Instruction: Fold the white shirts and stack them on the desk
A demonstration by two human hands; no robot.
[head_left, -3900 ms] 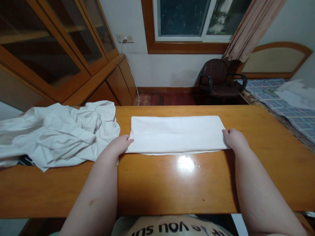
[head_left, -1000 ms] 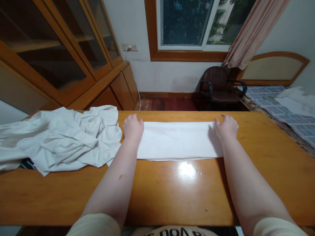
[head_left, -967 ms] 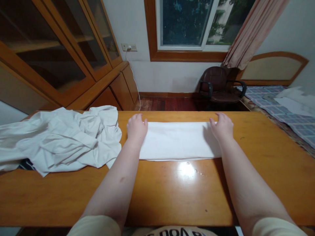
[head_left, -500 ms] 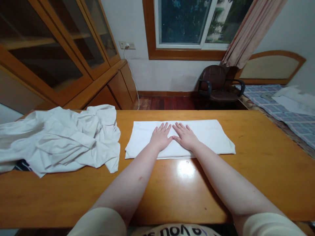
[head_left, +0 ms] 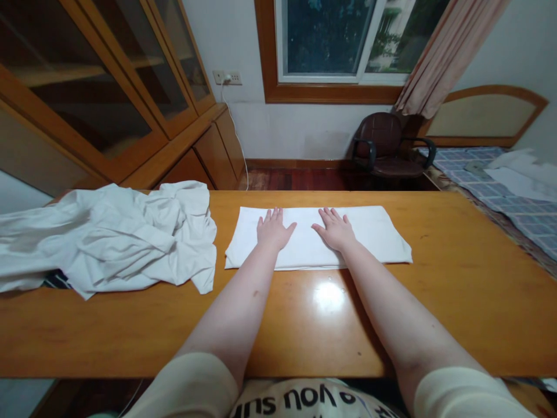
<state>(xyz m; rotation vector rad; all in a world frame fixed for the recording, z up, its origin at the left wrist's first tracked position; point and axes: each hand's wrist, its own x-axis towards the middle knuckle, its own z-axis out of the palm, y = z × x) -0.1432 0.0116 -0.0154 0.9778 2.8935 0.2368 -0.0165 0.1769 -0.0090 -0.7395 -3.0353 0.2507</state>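
Observation:
A white folded cloth (head_left: 300, 249) lies flat on the wooden table (head_left: 300, 325), a long strip with slanted ends. My left hand (head_left: 274, 231) rests palm down on it, left of the middle, fingers stretched and thumb out. Pressed flat on the same cloth, my right hand (head_left: 336, 231) is right of the middle with its fingers spread. A gap of bare cloth shows between the two thumbs. Neither hand grips anything.
To the left, a crumpled heap of white fabric (head_left: 130, 244) covers part of the table, with a dark striped patch at its lower edge. Beyond the table stand a glass-fronted cabinet (head_left: 174, 125), a brown armchair (head_left: 385, 145) and a bed (head_left: 491, 168).
My hands have moved apart over the folded cloth, the left one to the left and the right one slightly right. Earlier their thumbs touched near the middle. The view has shifted slightly.

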